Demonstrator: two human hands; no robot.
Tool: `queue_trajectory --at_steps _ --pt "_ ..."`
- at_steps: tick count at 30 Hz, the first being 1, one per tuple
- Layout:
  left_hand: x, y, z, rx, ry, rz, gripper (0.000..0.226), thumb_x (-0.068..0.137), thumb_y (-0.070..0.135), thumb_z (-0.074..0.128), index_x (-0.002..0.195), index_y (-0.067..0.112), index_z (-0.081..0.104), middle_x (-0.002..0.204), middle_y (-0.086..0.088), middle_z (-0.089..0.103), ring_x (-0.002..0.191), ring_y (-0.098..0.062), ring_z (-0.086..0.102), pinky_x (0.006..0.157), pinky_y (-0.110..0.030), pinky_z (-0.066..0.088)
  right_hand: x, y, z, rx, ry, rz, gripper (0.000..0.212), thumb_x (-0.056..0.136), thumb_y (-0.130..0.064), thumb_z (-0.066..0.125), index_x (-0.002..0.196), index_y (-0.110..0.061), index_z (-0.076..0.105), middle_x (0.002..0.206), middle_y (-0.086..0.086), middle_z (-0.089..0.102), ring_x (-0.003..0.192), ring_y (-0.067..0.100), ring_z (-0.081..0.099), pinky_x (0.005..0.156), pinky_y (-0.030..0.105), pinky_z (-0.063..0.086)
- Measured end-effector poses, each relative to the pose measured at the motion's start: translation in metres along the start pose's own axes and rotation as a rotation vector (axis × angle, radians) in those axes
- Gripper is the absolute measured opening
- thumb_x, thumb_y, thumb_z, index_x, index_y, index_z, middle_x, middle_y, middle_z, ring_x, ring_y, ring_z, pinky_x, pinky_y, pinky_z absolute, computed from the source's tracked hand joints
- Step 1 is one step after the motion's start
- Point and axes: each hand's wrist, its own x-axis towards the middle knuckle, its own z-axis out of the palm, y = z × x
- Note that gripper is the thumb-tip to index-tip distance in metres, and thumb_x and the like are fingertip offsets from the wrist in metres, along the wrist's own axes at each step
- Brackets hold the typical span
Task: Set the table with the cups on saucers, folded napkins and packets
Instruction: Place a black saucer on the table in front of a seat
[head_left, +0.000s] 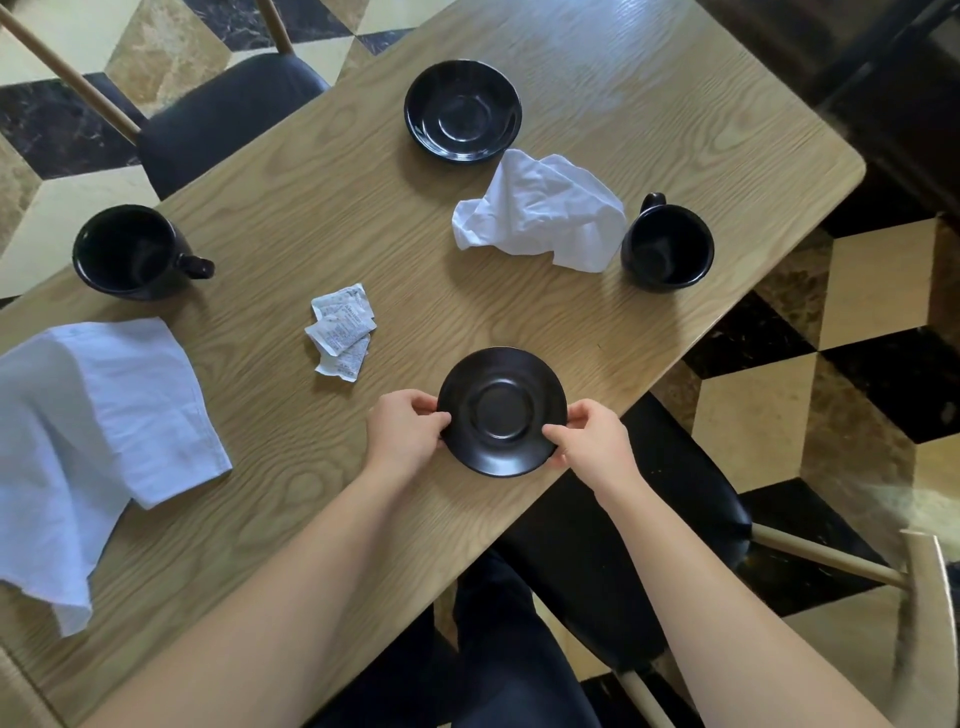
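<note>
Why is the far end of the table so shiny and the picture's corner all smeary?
In the head view, light glares off the far end of the light wooden table, washing out its grain; the upright glossy black saucer shows small highlights too. The lower right corner is smeared around the pale wooden chair leg, and the wide lens makes the table's edges look slanted.

The table (363, 218) is pale wood with a strong wavy grain and a smooth, faintly sheened top. The far saucer (463, 110) looks like glazed ceramic — glossy black, catching bright highlights. The near saucer (502, 411) is black too, but matt, almost satin. Both cups (127, 252) (667, 246) are dark and glossy at the rim. The left napkin (98, 431) is woven cloth, soft and lightly textured; the other napkin (540, 213) is white and heavily creased. The packets (342, 331) are printed paper — crinkled, dull. The chair seat (223, 117) looks like dark matt upholstery.
</note>
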Motion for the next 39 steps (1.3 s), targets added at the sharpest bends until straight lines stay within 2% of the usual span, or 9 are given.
queue_trajectory --at_steps 4,13,19,22,26,28,32,36,39 --pt "-0.003 -0.002 0.008 -0.006 0.008 0.019 0.013 0.082 0.003 0.072 0.094 0.005 0.077 0.089 -0.01 0.077 0.082 -0.027 0.075 0.078 -0.045 0.063 -0.001 0.008 -0.003 0.012 -0.003 0.024 0.012 0.091 -0.014 0.073 0.098 -0.018 0.065 0.093 0.003 0.07 0.081 0.017 0.073 0.076 0.036 0.065" --pt "0.012 0.031 0.036 -0.011 0.008 0.108 0.016 0.084 0.011 0.073 0.098 0.01 0.08 0.09 -0.004 0.078 0.083 -0.023 0.075 0.085 -0.044 0.061 0.016 -0.002 -0.025 0.136 0.109 0.035 0.017 0.091 -0.013 0.072 0.1 -0.022 0.062 0.098 0.002 0.067 0.085 0.017 0.071 0.058 0.022 0.059" --pt "0.025 0.046 0.045 0.01 0.033 0.117 0.017 0.084 0.012 0.075 0.1 0.012 0.08 0.096 -0.003 0.077 0.096 -0.023 0.072 0.091 -0.044 0.059 0.029 -0.005 -0.031 0.179 0.111 0.061 0.023 0.092 -0.012 0.072 0.113 -0.013 0.063 0.103 0.009 0.068 0.09 0.023 0.072 0.061 0.024 0.059" --pt "0.024 0.046 0.045 0.005 0.03 0.113 0.014 0.084 0.014 0.075 0.097 0.014 0.078 0.093 -0.001 0.077 0.094 -0.022 0.073 0.089 -0.044 0.059 0.027 -0.007 -0.03 0.118 0.114 0.054 0.029 0.092 -0.015 0.072 0.119 -0.012 0.062 0.103 0.006 0.067 0.09 0.021 0.07 0.065 0.025 0.057" --pt "0.019 0.047 0.032 -0.015 0.026 0.113 0.017 0.09 0.03 0.067 0.1 0.017 0.069 0.088 -0.006 0.074 0.084 -0.029 0.074 0.086 -0.049 0.059 0.018 -0.024 -0.031 -0.221 0.347 -0.15 0.048 0.089 -0.026 0.073 0.13 -0.017 0.05 0.114 -0.007 0.052 0.099 0.013 0.057 0.078 0.028 0.05" --pt "0.017 0.046 0.01 -0.089 0.067 0.084 0.016 0.094 0.031 0.062 0.097 0.016 0.065 0.088 -0.008 0.072 0.077 -0.03 0.074 0.084 -0.051 0.059 0.015 -0.046 -0.021 -0.237 0.422 -0.325 0.045 0.089 -0.028 0.072 0.128 -0.019 0.051 0.114 -0.009 0.046 0.103 0.012 0.053 0.081 0.03 0.051" --pt "0.016 0.044 -0.058 -0.285 0.24 0.021 0.01 0.094 0.021 0.059 0.085 0.018 0.061 0.078 -0.007 0.067 0.058 -0.02 0.066 0.072 -0.041 0.059 0.013 -0.112 0.034 -0.168 0.221 -0.54 0.024 0.09 -0.022 0.068 0.113 -0.018 0.061 0.107 -0.004 0.057 0.091 0.013 0.06 0.074 0.017 0.045" --pt "0.039 0.046 -0.124 -0.506 0.324 -0.052 0.011 0.094 0.009 0.052 0.09 0.006 0.062 0.07 -0.009 0.063 0.057 -0.021 0.059 0.058 -0.034 0.053 0.034 -0.186 0.096 0.118 -0.051 -0.333 0.008 0.092 -0.018 0.066 0.1 -0.018 0.065 0.103 0.005 0.071 0.088 0.017 0.071 0.069 0.029 0.059" --pt "0.072 0.061 -0.143 -0.558 0.294 -0.063 0.012 0.095 0.009 0.054 0.092 0.002 0.064 0.07 -0.009 0.064 0.06 -0.021 0.062 0.066 -0.037 0.06 0.069 -0.236 0.119 0.289 -0.095 -0.183 0.018 0.095 -0.01 0.061 0.112 -0.003 0.062 0.098 0.011 0.066 0.08 0.018 0.068 0.065 0.03 0.06"
